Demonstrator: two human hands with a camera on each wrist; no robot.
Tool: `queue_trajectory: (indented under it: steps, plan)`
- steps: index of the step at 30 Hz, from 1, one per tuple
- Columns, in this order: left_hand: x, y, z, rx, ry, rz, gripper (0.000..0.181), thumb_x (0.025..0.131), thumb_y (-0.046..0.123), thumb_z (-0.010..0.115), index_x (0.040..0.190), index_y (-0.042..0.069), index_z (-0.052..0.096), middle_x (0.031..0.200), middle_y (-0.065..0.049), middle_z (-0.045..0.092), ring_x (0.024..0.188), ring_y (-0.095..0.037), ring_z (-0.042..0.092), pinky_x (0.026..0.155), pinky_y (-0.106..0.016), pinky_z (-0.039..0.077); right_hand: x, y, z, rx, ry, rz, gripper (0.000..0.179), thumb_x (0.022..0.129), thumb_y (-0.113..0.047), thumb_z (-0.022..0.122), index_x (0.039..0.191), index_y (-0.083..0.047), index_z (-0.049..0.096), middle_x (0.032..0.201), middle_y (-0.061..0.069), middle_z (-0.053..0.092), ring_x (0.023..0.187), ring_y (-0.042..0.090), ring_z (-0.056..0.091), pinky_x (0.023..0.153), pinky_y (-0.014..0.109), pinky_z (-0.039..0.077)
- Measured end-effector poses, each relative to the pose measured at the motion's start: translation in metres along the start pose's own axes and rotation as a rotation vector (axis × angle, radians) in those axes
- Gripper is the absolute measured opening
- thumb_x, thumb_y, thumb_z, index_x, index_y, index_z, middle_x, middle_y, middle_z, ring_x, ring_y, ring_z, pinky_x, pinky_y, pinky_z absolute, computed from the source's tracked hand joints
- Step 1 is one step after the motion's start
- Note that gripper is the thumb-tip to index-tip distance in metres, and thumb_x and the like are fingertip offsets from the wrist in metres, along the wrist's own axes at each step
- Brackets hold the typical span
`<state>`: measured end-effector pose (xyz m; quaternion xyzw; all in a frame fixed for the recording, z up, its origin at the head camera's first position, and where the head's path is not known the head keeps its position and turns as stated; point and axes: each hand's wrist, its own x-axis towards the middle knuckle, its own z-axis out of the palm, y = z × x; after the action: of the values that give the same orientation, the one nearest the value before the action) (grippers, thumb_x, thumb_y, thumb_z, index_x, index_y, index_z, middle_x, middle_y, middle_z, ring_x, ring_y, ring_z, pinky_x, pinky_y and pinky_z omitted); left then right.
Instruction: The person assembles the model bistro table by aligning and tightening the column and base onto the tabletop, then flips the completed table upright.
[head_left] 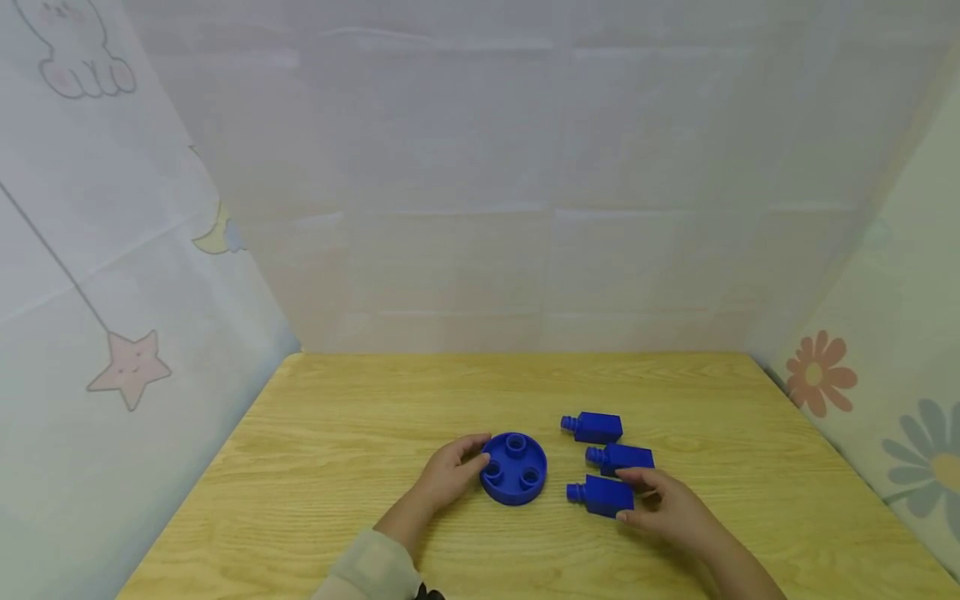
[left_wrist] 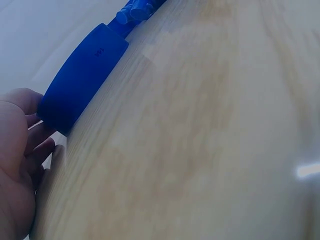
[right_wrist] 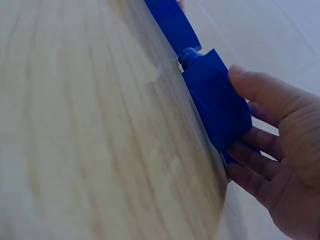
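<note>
A round blue base (head_left: pixel 513 490) with a raised rim and three round sockets lies on the table. My left hand (head_left: pixel 448 473) holds its left side, thumb over the rim, fingers along the outer wall. In the left wrist view, the wall of the base (left_wrist: pixel 82 75) carries a small mark. To its right, my right hand (head_left: pixel 669 510) grips the wide end of the nearest blue block with a threaded neck (head_left: pixel 606 495), thumb and fingers on opposite sides. The right wrist view shows that block (right_wrist: pixel 215 100) close up, its neck pointing toward the base.
Behind the gripped block lie two more blue threaded blocks, a middle one (head_left: pixel 626 457) and a far one (head_left: pixel 598 427), necks pointing left. All rest on a wood-grain table (head_left: pixel 360 400). Pale sheets (head_left: pixel 480 183) enclose its back and sides.
</note>
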<state>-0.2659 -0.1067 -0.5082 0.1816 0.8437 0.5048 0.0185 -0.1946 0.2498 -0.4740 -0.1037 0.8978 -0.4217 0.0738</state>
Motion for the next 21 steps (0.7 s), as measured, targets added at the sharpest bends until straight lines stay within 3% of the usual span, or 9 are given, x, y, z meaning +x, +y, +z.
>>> queue_trajectory:
  steps: [10,16,21]
  plan:
    - [0.002,-0.002,0.000,0.006,0.001,0.012,0.038,0.098,0.027,0.059,0.133,0.010,0.061,0.132,-0.009,0.064,0.125,-0.029,0.057,0.105,-0.045,0.046,0.006,0.001,0.000,-0.102,-0.030,0.024,0.050,0.075,-0.031,0.084,0.117,-0.011,0.065,0.115,0.008,0.066,0.104,0.023,0.062,0.087,0.042,0.054]
    - [0.001,-0.002,-0.001,0.024,0.003,0.030,0.039,0.098,0.026,0.058,0.133,0.009,0.061,0.132,-0.011,0.064,0.125,-0.032,0.057,0.105,-0.048,0.046,0.009,-0.008,0.003,-0.050,-0.020,0.075,0.044,0.077,-0.030,0.084,0.114,-0.016,0.063,0.117,0.008,0.066,0.107,0.026,0.062,0.089,0.046,0.054]
    - [0.000,-0.003,0.001,0.038,0.008,0.021,0.038,0.098,0.026,0.059,0.132,0.010,0.061,0.132,-0.010,0.064,0.124,-0.031,0.058,0.105,-0.047,0.046,0.016,-0.014,0.005,0.012,0.019,-0.006,0.045,0.080,-0.026,0.081,0.118,-0.012,0.060,0.127,0.021,0.062,0.115,0.037,0.062,0.092,0.048,0.054]
